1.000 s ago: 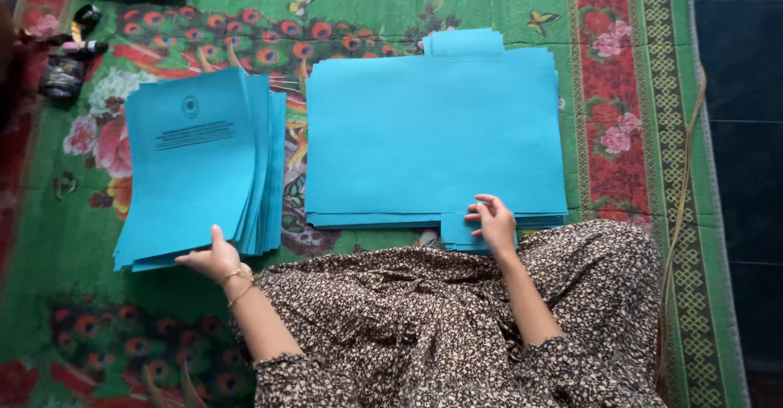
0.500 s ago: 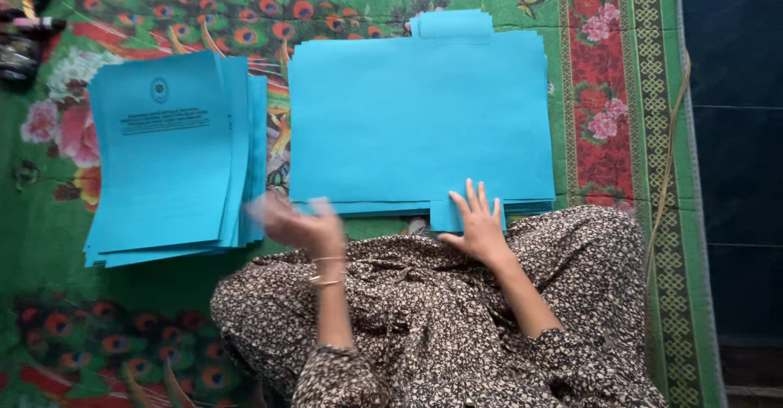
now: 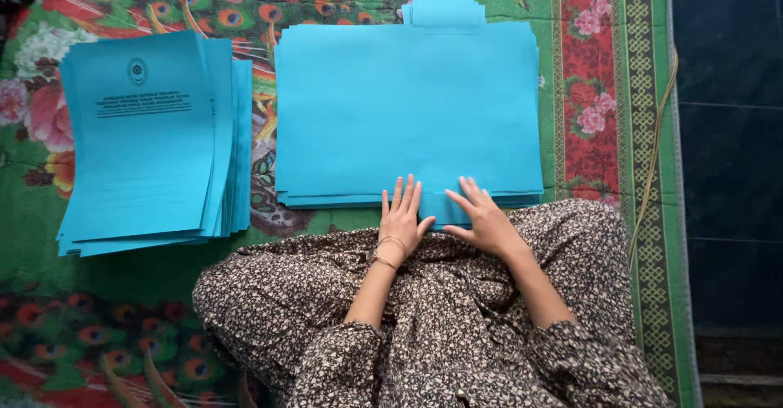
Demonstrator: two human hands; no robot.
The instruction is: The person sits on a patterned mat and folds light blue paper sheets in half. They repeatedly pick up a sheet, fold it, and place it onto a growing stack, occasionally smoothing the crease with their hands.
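A wide stack of unfolded blue paper folders (image 3: 408, 106) lies on the mat in front of me, with a small tab at its far edge. My left hand (image 3: 401, 216) rests flat with fingers spread on the stack's near edge. My right hand (image 3: 485, 219) lies beside it on the same edge, fingers apart, over the near tab. Neither hand grips anything. A thin bracelet circles my left wrist.
A second pile of folded blue folders (image 3: 151, 139) with dark print on top lies to the left. Everything sits on a green floral mat (image 3: 612, 90). My lap in a patterned brown dress (image 3: 440, 335) fills the foreground. Dark tiled floor (image 3: 730, 131) lies at the right.
My left hand left the left pile, swept right, and now lies flat on the wide stack's near edge next to my right hand. The view shifted slightly.
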